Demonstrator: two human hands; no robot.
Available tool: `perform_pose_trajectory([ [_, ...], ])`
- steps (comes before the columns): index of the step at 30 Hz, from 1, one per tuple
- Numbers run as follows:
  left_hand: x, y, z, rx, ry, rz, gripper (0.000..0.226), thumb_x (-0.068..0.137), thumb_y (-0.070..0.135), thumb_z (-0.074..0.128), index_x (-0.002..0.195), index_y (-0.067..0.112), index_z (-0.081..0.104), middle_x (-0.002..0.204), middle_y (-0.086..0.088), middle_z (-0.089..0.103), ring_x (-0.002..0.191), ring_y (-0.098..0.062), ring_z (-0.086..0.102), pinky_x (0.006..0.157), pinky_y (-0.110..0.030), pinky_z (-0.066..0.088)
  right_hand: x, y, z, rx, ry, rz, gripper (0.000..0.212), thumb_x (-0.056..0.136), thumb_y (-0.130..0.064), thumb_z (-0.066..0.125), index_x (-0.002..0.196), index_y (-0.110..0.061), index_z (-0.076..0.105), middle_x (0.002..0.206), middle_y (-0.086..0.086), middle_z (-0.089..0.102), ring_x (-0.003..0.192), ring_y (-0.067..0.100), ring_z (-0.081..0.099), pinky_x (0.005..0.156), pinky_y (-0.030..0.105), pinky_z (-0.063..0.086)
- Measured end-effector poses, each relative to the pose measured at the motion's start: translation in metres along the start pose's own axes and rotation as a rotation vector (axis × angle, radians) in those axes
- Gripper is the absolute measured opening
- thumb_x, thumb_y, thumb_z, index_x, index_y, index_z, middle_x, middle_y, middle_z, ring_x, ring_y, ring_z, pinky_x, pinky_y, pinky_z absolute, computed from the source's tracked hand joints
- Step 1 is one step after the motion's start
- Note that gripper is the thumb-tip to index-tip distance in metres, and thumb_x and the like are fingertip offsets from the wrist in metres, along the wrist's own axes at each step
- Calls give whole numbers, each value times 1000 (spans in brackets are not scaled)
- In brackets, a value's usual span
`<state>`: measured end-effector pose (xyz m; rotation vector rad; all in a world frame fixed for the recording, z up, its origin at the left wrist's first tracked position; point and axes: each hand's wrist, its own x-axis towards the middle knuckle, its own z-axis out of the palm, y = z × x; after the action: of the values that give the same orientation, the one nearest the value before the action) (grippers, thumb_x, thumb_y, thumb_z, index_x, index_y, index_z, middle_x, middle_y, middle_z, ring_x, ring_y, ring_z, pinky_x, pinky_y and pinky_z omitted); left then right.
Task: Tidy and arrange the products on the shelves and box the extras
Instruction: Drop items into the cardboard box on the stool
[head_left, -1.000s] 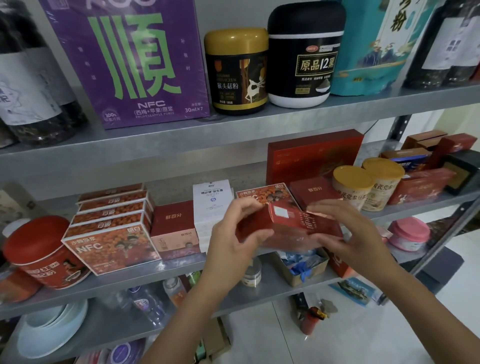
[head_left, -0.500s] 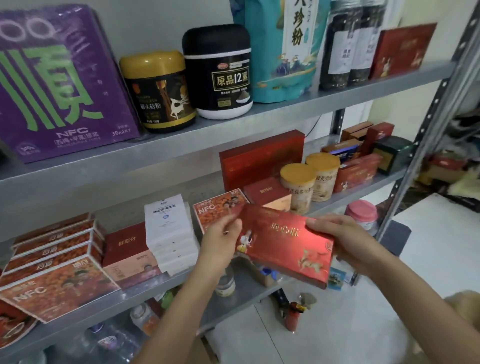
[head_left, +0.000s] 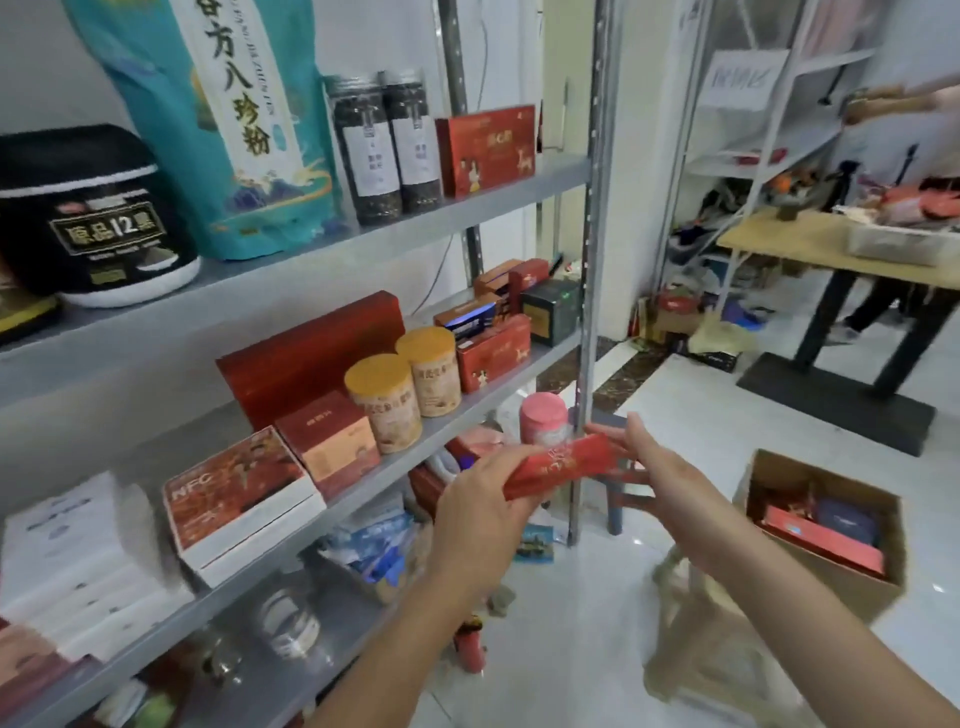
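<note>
Both hands are on the red gift box (head_left: 563, 464): left hand (head_left: 480, 512) curled round its near end, right hand (head_left: 657, 467) pinching the far end. It's held flat, edge toward the camera, just in front of the metal shelf upright (head_left: 591, 260). Down right on the floor sits an open cardboard box (head_left: 831, 587) with red and dark packs inside. Two yellow-lidded jars (head_left: 383, 405) stand on the middle shelf.
</note>
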<state>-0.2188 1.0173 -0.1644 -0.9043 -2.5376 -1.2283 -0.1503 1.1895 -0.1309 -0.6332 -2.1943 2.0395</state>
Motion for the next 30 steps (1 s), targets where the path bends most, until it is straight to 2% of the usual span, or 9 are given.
perform_pose_trajectory([
  [3,9,24,35,-314,-111,-174,34,79,5,78,111,17,72,92,9,70,88,-13,66,85,-32,53,-17,15,-60,-243,42,-181,35,103,-40,33,119,-35,64,136,-13,48,122,6,41,102,22,27],
  [6,13,50,71,-611,-230,-262,19,81,3,76,97,12,71,72,10,69,67,-14,61,66,-28,54,-31,40,-110,-185,-129,-132,38,92,-34,60,130,-40,56,131,-14,57,122,6,53,102,31,43],
  [11,16,86,136,-850,-222,-507,21,84,21,75,102,23,66,89,-1,73,70,-20,65,66,-36,50,-22,85,-167,-54,189,-53,24,89,-2,65,111,-11,68,102,8,71,86,13,67,76,23,53],
  [15,-1,109,200,-961,-516,-687,56,90,30,67,140,24,41,117,-5,68,98,-24,70,76,-42,60,-16,113,-189,181,476,114,31,90,-18,68,113,2,60,104,20,68,90,29,67,87,43,55],
  [19,-1,118,244,-987,-667,-742,36,94,31,60,129,23,54,110,-4,73,95,-25,72,66,-37,61,-16,124,-214,98,596,146,32,99,-31,53,110,-2,61,97,12,69,83,23,66,79,38,54],
  [22,26,115,261,-1017,-749,-893,20,96,25,57,114,16,62,89,-5,76,71,-19,73,48,-27,53,-25,140,-245,-312,660,-43,33,103,-11,42,133,-5,53,130,13,56,109,19,53,97,13,41],
  [26,65,107,296,-804,-1042,-1030,25,90,23,65,108,6,61,82,-9,76,60,-22,71,45,-23,48,-19,166,-284,-1091,516,-214,66,84,-10,72,144,-16,46,152,15,36,141,34,33,115,52,28],
  [28,83,103,318,-761,-1160,-1041,32,88,23,68,113,5,60,84,-11,75,60,-22,71,42,-21,47,-7,174,-300,-1199,367,-157,57,85,-17,71,139,-16,52,149,5,43,143,25,33,121,48,10],
  [30,104,98,344,-742,-1216,-1049,38,91,26,66,121,5,57,87,-13,75,61,-22,71,43,-23,50,12,186,-318,-1192,326,-125,45,88,-15,66,131,-17,56,137,-1,56,132,20,48,119,33,19],
])
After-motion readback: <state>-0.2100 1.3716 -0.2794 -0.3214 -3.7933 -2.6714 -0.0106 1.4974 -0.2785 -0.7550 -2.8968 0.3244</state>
